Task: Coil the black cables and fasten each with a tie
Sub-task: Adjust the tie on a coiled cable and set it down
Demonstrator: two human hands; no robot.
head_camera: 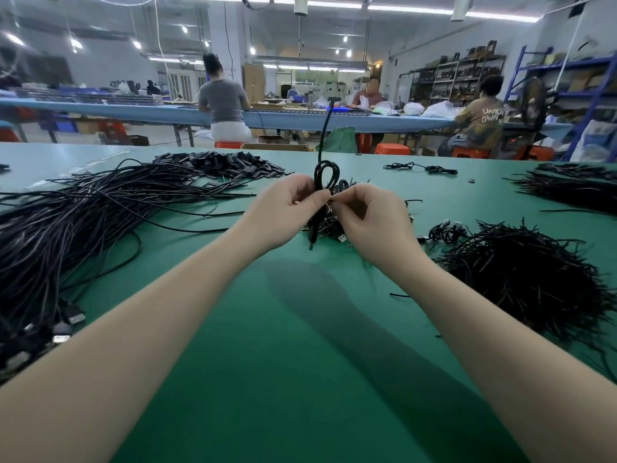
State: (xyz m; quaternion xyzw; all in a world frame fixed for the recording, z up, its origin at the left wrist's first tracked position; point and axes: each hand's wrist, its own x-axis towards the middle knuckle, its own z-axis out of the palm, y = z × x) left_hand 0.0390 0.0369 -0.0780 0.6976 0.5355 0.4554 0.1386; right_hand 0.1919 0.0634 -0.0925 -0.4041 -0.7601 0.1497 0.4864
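Above the middle of the green table (300, 345), my left hand (283, 212) grips a coiled black cable (325, 177) at its waist. The coil's loops stand up above my fingers and one loose end rises straight up behind. My right hand (370, 218) meets the left at the coil's middle, fingertips pinched there on something small that is too thin to make out. The cable's plug end hangs below my hands. A big bundle of loose black cables (73, 222) lies at the left. A heap of black ties (521, 279) lies at the right.
Coiled cables (337, 225) are heaped just behind my hands. A pile of flat black pieces (220, 163) sits at the back left, more black strands (574, 192) at the far right. Three people sit at a blue bench (133, 113) beyond the table.
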